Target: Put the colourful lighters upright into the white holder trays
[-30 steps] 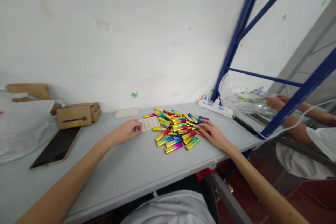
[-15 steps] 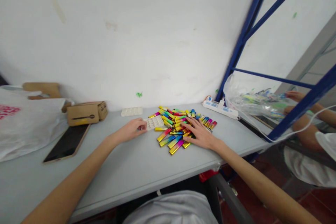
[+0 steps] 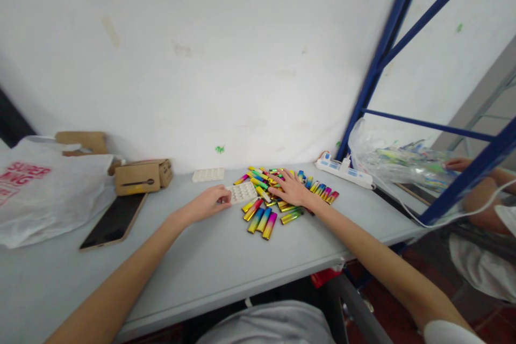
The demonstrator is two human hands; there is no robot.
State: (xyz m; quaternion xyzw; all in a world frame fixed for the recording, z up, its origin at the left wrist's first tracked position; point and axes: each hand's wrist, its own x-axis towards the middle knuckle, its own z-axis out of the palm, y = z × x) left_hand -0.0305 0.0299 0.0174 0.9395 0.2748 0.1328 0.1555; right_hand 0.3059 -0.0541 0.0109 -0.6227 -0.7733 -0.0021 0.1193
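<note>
My left hand [image 3: 212,202] is closed at the left end of a white tray [image 3: 243,192] with rows of holes, its fingers curled on the edge. My right hand [image 3: 291,189] lies spread, palm down, over a pile of shiny, lighter-like metallic pieces [image 3: 258,174] in yellow, red, blue and green. The hand covers part of the heap, and no piece shows gripped in it. Several pieces [image 3: 264,223] lie side by side in front of the tray. Another white tray [image 3: 208,174] rests by the wall, apart from both hands.
At left are a white plastic bag [image 3: 52,188], a small cardboard box [image 3: 137,179] and a dark tablet-like device [image 3: 115,219]. A power strip [image 3: 344,170] lies back right, near a blue metal frame [image 3: 365,91]. Beyond it, another person's hand [image 3: 457,164] touches a plastic bag.
My right hand has moved left and away from me over the pile, shifting some pieces and leaving one apart at its near side. My left hand stays at the tray. The view has shifted slightly.
</note>
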